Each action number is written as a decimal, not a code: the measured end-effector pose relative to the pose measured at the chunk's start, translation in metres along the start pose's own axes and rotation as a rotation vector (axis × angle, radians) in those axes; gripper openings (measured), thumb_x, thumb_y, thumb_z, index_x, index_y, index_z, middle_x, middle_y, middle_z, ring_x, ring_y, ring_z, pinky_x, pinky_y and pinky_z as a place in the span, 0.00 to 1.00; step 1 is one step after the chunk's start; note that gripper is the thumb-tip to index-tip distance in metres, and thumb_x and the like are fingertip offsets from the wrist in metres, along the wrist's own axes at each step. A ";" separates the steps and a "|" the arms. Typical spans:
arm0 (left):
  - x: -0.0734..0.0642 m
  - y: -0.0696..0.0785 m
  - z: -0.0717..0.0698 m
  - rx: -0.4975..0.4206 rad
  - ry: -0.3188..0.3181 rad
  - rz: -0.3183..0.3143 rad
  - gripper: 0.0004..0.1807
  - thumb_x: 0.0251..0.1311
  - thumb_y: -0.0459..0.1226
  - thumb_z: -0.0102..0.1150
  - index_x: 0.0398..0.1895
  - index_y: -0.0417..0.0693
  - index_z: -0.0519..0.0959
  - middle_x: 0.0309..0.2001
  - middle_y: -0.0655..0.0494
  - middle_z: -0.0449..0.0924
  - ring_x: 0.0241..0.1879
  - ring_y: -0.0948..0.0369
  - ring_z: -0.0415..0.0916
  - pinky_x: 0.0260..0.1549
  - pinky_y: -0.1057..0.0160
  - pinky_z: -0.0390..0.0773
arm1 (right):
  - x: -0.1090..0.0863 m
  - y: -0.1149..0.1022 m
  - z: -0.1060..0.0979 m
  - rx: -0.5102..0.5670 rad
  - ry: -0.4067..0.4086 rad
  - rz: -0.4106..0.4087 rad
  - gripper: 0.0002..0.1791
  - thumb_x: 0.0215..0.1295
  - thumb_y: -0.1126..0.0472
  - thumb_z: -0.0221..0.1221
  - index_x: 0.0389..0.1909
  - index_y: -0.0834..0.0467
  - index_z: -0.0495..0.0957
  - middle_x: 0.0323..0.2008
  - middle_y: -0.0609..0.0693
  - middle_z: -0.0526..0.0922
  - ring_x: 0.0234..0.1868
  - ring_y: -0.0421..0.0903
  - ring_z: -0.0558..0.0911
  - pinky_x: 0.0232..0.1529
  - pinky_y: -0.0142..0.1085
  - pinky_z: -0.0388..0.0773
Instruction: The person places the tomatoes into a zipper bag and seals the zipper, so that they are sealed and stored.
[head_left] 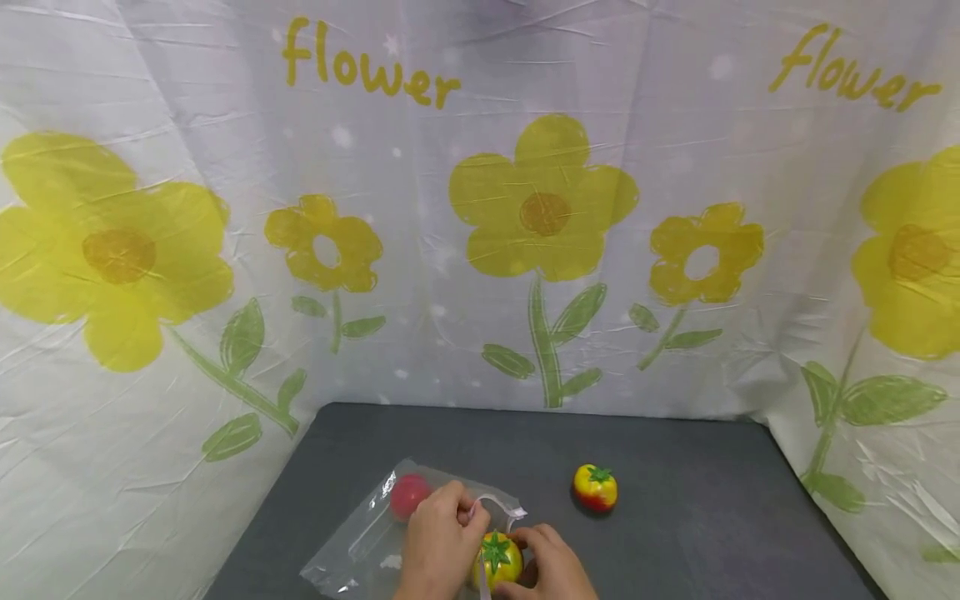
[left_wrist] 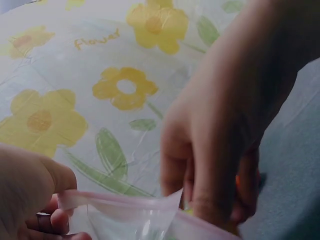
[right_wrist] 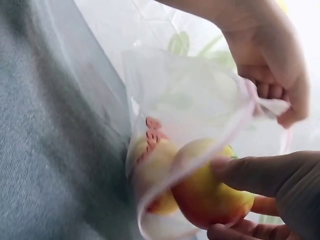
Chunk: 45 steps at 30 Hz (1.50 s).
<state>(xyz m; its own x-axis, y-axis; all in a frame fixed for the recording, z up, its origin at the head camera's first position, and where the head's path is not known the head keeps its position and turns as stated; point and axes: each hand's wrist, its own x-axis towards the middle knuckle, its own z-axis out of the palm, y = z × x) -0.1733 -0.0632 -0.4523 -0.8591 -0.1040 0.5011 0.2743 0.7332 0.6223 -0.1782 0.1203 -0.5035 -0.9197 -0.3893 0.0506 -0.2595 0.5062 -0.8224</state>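
Observation:
My left hand [head_left: 441, 537] pinches the pink-and-white rim of a clear zip bag [head_left: 360, 546], which lies slanted on the dark table. In my right hand [head_left: 557, 565] is a yellow-and-red toy fruit [head_left: 508, 568] with a green leafy top, gripped between thumb and fingers at the bag's mouth. The right wrist view shows the bag's rim crossing this fruit [right_wrist: 215, 195], so part of it is inside. Behind the clear film there, another yellow-and-red fruit [right_wrist: 155, 170] sits in the bag. A round red object [head_left: 409, 497] shows through the bag in the head view.
A second yellow-and-red toy fruit [head_left: 596, 489] with a green top stands on the dark table [head_left: 697, 517], to the right beyond my right hand. A white curtain [head_left: 420, 333] printed with yellow flowers rises along the table's back and sides.

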 end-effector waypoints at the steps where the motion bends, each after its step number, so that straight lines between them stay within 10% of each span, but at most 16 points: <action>1: 0.000 0.000 0.000 -0.015 -0.006 -0.012 0.15 0.48 0.32 0.67 0.19 0.57 0.69 0.20 0.70 0.65 0.21 0.70 0.63 0.22 0.68 0.67 | 0.002 -0.002 0.001 0.018 -0.009 0.003 0.29 0.55 0.53 0.76 0.55 0.62 0.80 0.42 0.47 0.73 0.30 0.37 0.77 0.32 0.32 0.77; 11: -0.004 -0.001 0.002 -0.093 -0.010 -0.076 0.15 0.48 0.32 0.67 0.20 0.57 0.70 0.20 0.69 0.66 0.21 0.70 0.64 0.23 0.68 0.68 | 0.017 0.025 0.015 -0.016 -0.111 -0.230 0.25 0.63 0.56 0.70 0.60 0.58 0.81 0.35 0.41 0.71 0.36 0.34 0.76 0.35 0.34 0.78; 25: 0.000 -0.001 0.000 -0.120 -0.010 -0.191 0.13 0.50 0.31 0.67 0.20 0.54 0.73 0.19 0.67 0.68 0.20 0.69 0.65 0.21 0.68 0.69 | 0.014 0.054 -0.002 0.031 -0.194 -0.105 0.26 0.68 0.50 0.66 0.63 0.57 0.77 0.39 0.43 0.77 0.37 0.36 0.82 0.38 0.38 0.84; 45: 0.005 0.002 -0.003 -0.141 -0.033 -0.255 0.11 0.52 0.33 0.68 0.22 0.53 0.74 0.18 0.65 0.68 0.20 0.66 0.65 0.21 0.68 0.69 | -0.001 0.011 -0.025 0.015 -0.119 0.055 0.20 0.64 0.59 0.70 0.55 0.61 0.81 0.39 0.47 0.79 0.36 0.44 0.82 0.41 0.44 0.84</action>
<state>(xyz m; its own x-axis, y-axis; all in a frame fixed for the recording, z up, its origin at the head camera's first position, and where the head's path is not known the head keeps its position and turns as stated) -0.1755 -0.0647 -0.4468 -0.9208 -0.2494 0.2999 0.1034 0.5853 0.8042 -0.1875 0.1455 -0.4979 -0.8907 -0.4504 -0.0617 -0.2043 0.5178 -0.8308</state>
